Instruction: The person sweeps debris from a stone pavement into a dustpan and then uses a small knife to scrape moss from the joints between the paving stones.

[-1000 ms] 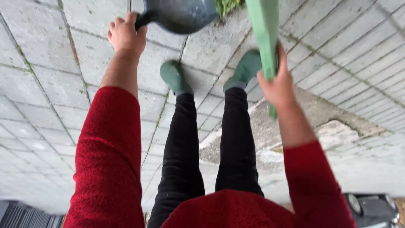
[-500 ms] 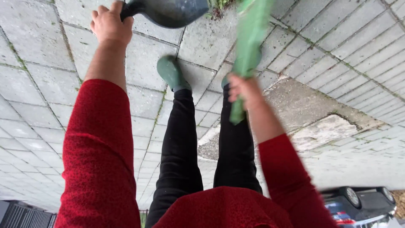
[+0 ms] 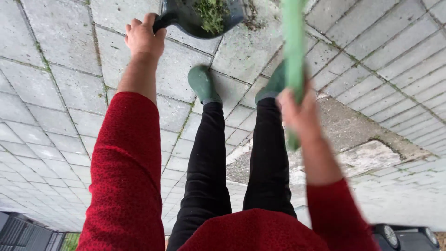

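Note:
My left hand (image 3: 144, 38) grips the handle of a dark dustpan (image 3: 204, 17) held low over the paving at the top of the view. Green plant bits and dirt lie inside the pan. My right hand (image 3: 299, 111) is closed around a long green handle (image 3: 293, 51) that runs up out of the frame; its lower end is blurred. Both my arms wear red sleeves. My legs in black trousers and green boots (image 3: 202, 83) stand between the two hands.
Grey paving slabs (image 3: 55, 69) with moss in the joints cover the ground. A cracked, patched area (image 3: 367, 153) lies to the right of my legs. Wheels of a dark bin (image 3: 404, 237) show at bottom right, and a dark grille (image 3: 23, 232) at bottom left.
The dustpan has tipped so its inside with green debris now shows. My right hand with the green handle has moved toward the middle, in front of my right boot.

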